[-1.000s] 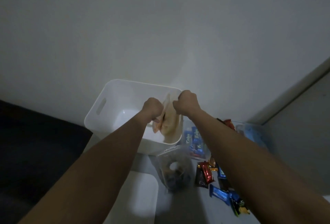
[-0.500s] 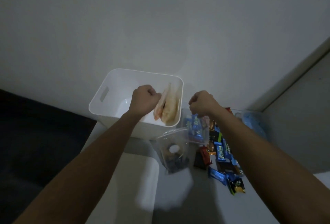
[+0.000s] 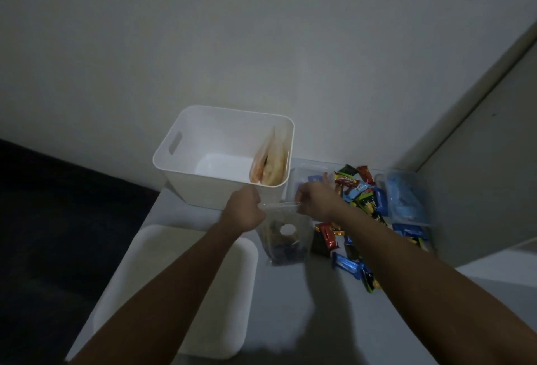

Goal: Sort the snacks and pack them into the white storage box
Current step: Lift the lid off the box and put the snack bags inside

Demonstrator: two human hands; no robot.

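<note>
The white storage box (image 3: pixel 203 178) stands open at the table's far edge, a pale filled bag (image 3: pixel 268 165) leaning on its right inner wall. Just in front of the box's near right corner stands a clear zip bag (image 3: pixel 286 236) of dark snacks. The left hand (image 3: pixel 242 209) and right hand (image 3: pixel 315 200) each pinch its top edge, stretched between their curled fingers. Loose wrapped snacks (image 3: pixel 356 190) lie right of the box.
</note>
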